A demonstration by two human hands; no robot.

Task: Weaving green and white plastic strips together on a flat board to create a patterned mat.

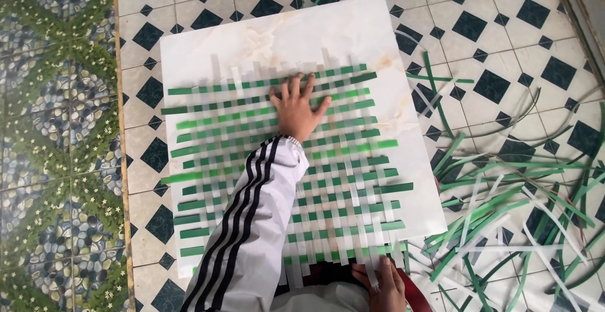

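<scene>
Left hand (296, 107) was pressed flat, fingers spread, on the green-and-white woven strip mat (283, 167), which lay on a white board (208, 41) on the floor. Right hand (381, 280) was pinched on white strip ends at the near edge. Weave best kept pinned while strips are snugged

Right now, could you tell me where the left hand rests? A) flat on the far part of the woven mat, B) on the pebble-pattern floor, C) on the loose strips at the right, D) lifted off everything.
A: the left hand lies palm down, fingers spread, on the mat near its far edge.
</scene>
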